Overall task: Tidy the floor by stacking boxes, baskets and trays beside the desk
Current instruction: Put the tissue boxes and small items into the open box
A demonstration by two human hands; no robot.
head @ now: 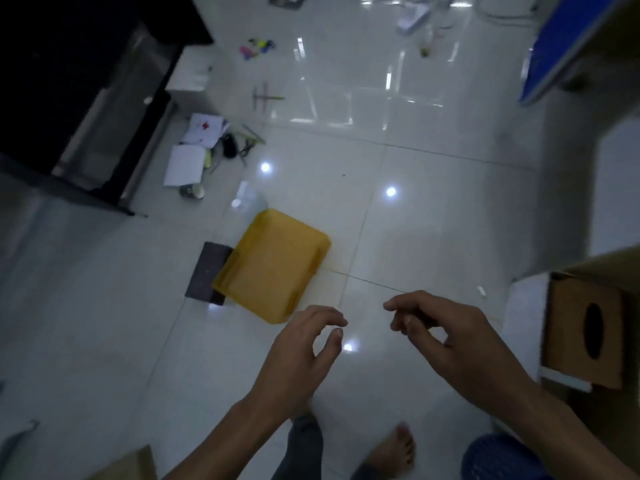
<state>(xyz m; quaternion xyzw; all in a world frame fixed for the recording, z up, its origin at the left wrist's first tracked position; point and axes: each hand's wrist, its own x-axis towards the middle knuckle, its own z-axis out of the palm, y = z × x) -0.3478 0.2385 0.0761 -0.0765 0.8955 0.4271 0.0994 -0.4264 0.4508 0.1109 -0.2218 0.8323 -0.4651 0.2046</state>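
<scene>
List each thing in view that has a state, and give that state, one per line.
yellow tray: upside down on the floor, one edge on the dark box
dark box: flat on the floor
cardboard box: on its side, oval cutout showing
left hand: empty, fingers relaxed
right hand: empty, loosely curled

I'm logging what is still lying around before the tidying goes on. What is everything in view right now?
yellow plastic tray: one, translucent yellow, upside down on the floor at centre, one edge resting on the dark box
dark box: one, dark grey, flat on the floor, left of the tray
cardboard box: one, brown, oval hole in its side, right edge
white papers: several, white, on the floor by the black desk
black desk: one, black, upper left
small cup: one, colour unclear, below the papers
coloured clips: a small cluster, mixed colours, top centre
blue panel: one, blue, upper right
left hand: one, empty, fingers relaxed, above the floor
right hand: one, fingers loosely curled, empty
bare foot: one, bottom centre
</scene>
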